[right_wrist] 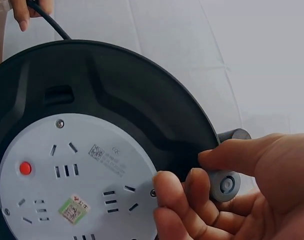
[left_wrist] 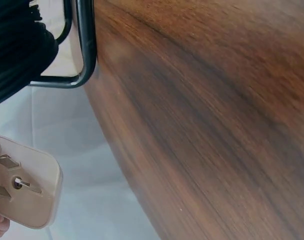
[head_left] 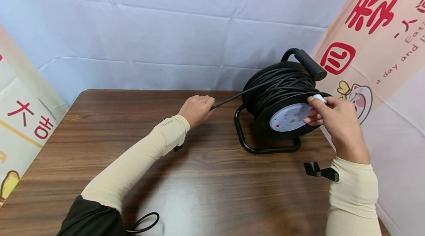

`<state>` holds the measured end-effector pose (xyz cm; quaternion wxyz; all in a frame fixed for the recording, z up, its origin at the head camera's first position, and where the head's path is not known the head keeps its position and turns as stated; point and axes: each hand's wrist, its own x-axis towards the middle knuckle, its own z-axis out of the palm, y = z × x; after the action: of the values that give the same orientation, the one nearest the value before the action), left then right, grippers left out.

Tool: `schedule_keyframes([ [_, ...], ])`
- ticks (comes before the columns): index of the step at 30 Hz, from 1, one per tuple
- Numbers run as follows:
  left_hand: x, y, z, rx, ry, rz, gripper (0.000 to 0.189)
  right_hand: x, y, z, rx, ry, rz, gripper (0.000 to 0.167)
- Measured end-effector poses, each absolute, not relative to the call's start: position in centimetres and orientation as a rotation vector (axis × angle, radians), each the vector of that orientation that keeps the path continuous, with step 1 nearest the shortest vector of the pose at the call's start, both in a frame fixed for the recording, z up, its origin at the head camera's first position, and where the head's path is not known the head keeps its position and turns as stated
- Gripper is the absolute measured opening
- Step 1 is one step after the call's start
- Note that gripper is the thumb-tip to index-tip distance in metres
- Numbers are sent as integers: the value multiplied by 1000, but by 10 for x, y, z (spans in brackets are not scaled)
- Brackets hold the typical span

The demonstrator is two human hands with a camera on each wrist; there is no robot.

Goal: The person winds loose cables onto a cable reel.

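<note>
A black cable reel (head_left: 282,95) stands on its tubular metal frame at the table's right. My left hand (head_left: 197,108) grips the black cable (head_left: 232,98), which runs taut from the wound drum. In the left wrist view a beige three-pin plug (left_wrist: 39,185) shows beside a fingertip of that hand. With thumb and fingers, my right hand (head_left: 342,118) holds the small grey winding knob (right_wrist: 226,186) at the rim of the reel's side disc. The white socket panel (right_wrist: 87,165) has several outlets and a red button (right_wrist: 25,168).
The reel rests on a brown wooden table (head_left: 199,177), near its right edge. Its black carrying handle (head_left: 310,64) sticks up at the back. Another thin black cord (head_left: 147,223) loops at the front edge. A pale cloth (head_left: 166,36) hangs behind the table.
</note>
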<state>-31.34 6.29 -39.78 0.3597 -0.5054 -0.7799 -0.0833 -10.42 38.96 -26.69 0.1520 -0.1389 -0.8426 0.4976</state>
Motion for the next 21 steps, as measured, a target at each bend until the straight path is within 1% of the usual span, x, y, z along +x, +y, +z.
schedule_keyframes([
  [5, -313, 68, -396, -1300, -1994, -163, 20, -103, 395, -267, -428, -2426, 1437, 42],
  [11, -311, 74, -395, -1303, -1966, -170, 19, -102, 402, -268, -410, -2354, 1565, 25],
  [17, -309, 83, -392, -1295, -1942, -118, 16, -99, 408, -271, -436, -2356, 1565, 25],
  [21, -308, 88, -390, -1282, -1931, -107, 16, -98, 412, -273, -429, -2312, 1633, 21],
])
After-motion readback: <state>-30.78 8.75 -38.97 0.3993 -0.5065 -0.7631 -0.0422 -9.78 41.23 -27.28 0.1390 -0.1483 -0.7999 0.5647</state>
